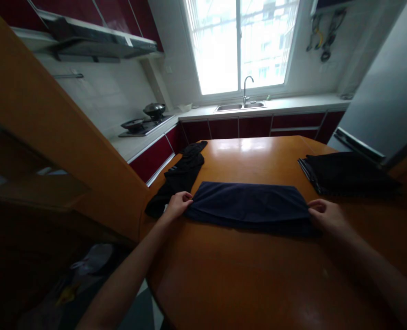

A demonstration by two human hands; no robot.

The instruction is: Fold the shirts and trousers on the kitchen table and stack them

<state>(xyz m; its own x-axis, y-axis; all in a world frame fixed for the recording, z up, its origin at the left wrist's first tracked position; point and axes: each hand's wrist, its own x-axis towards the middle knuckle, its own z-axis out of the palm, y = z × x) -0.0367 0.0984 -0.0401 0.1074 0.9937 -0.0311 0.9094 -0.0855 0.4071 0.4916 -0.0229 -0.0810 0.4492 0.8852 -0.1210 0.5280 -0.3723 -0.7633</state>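
A dark blue garment [247, 207] lies folded into a wide strip across the middle of the orange wooden table [244, 284]. My left hand [177, 204] is closed on the garment's left end. At the other end, my right hand [327, 215] pinches the right edge. Both forearms reach in from the near side of the table.
A crumpled black garment [181, 176] hangs over the table's far left edge. A folded black pile [344, 174] sits at the far right. Behind are a counter with a sink [239, 106], a stove with pans [144, 123], a window and a wooden partition [52, 128] at left.
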